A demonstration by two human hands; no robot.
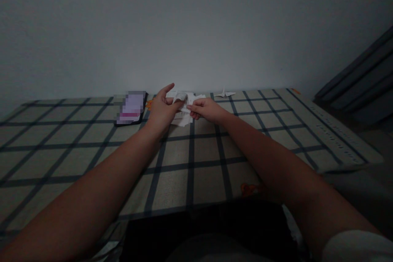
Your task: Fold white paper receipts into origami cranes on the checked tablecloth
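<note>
Toward the far side of the table, both hands meet over white paper. My left hand [162, 108] is closed around a bent piece of paper [180, 96], with one finger stretched up and away. From the right, my right hand [206, 109] pinches the edge of the same piece between thumb and curled fingers. Several loose white sheets of paper [181, 121] lie on the cloth beneath and behind the hands. The hands cover part of the paper, so its exact folds are hard to make out in the dim light.
A phone [132, 108] with its screen lit stands left of my hands. At the back right lies a small folded paper crane [226, 94]. A checked tablecloth [172, 180] covers the table, which meets a plain wall [196, 28]. Dark curtain-like folds [362, 77] hang at the right.
</note>
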